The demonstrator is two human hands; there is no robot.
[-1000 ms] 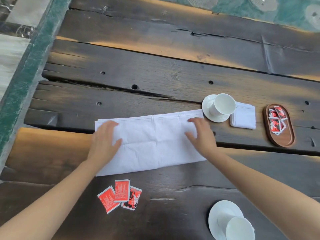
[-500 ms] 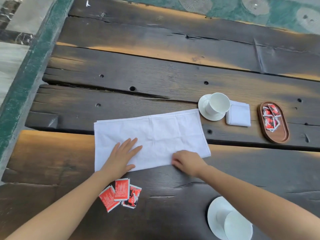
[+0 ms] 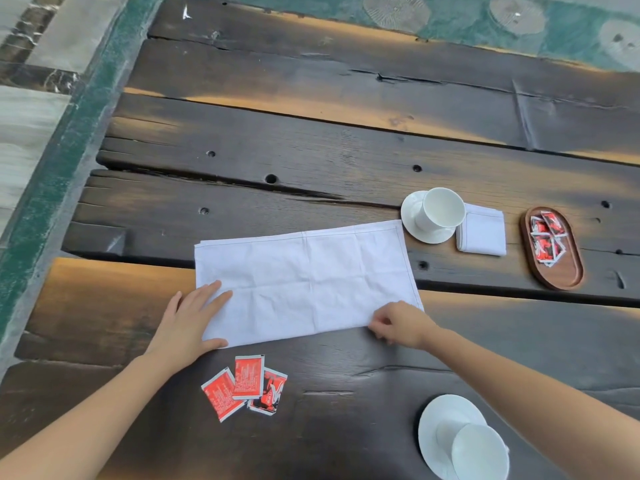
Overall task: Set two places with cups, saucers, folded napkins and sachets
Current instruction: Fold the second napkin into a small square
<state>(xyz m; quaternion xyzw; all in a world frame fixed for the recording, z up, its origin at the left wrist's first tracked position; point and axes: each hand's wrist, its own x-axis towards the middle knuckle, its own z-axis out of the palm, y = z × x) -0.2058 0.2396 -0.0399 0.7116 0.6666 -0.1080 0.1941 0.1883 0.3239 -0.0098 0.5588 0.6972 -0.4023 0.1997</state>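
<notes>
A white napkin [image 3: 304, 278] lies folded into a long rectangle in the middle of the dark wooden table [image 3: 311, 147]. My left hand [image 3: 194, 317] rests flat on its near left corner, fingers straight. My right hand [image 3: 401, 323] pinches the napkin's near right corner with curled fingers. Three red sachets [image 3: 244, 386] lie just in front of the napkin. A white cup [image 3: 479, 452] stands on a saucer [image 3: 440, 420] at the near right. Further back, another cup [image 3: 440, 211] on a saucer [image 3: 410, 216] stands beside a small folded napkin [image 3: 481, 235].
An oval wooden tray [image 3: 561, 271] holding several red sachets [image 3: 547, 237] sits at the right. The table's left edge drops to a green-bordered tiled floor [image 3: 41, 168]. Gaps and holes run between the planks.
Both hands came from the napkin's far edge to its near edge. The left hand slid to the near left corner, and the right hand now pinches the near right corner.
</notes>
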